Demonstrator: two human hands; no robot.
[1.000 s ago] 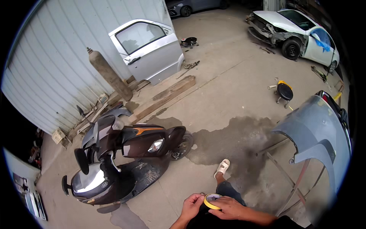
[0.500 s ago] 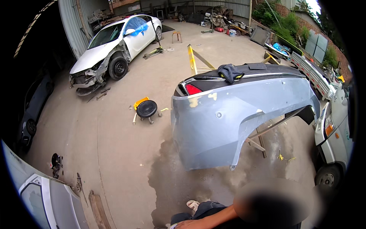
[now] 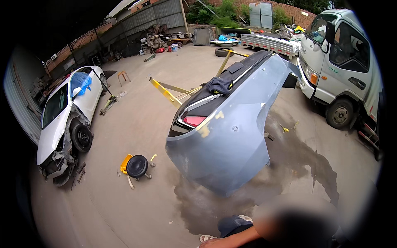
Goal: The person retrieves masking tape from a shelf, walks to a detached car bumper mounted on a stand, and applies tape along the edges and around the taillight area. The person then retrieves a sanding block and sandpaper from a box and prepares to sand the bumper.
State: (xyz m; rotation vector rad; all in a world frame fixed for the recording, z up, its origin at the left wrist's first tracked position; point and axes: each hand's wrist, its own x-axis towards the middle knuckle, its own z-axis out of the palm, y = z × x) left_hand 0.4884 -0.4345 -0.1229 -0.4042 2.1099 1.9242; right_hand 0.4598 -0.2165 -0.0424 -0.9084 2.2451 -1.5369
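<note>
Only one hand (image 3: 211, 243) is shown, at the very bottom edge. It is taken to be the right one, though so little of it is in frame that this cannot be confirmed. Its fingers are cut off by the picture's edge, so it cannot be told whether they are spread, pressed together or pinching anything. The left hand is not seen.

The nearest large thing is the grey bumper panel (image 3: 225, 140), propped up just beyond the fingers and slightly to their right. A dark rag (image 3: 218, 84) is draped over its top edge.

Several risks can be judged from this. The panel appears to be carried on a yellow stand (image 3: 165, 91) behind it, so it could be tipped or slid off if it were pushed or leaned on. A dark wet patch (image 3: 289, 157) spreads under and around the panel and reaches toward the fingers. A foot in the open sandal (image 3: 205, 238) beside the hand could slip there. A round black tool (image 3: 136, 166) with yellow parts lies on the ground to the left of the fingers and could be tripped over.

The surface is a bare concrete yard (image 3: 136, 124), stained and uneven in colour. Far left of the fingers a damaged white car (image 3: 62, 120) is parked. Far right stands a white truck (image 3: 343, 66). Scrap is heaped along the far wall.
</note>
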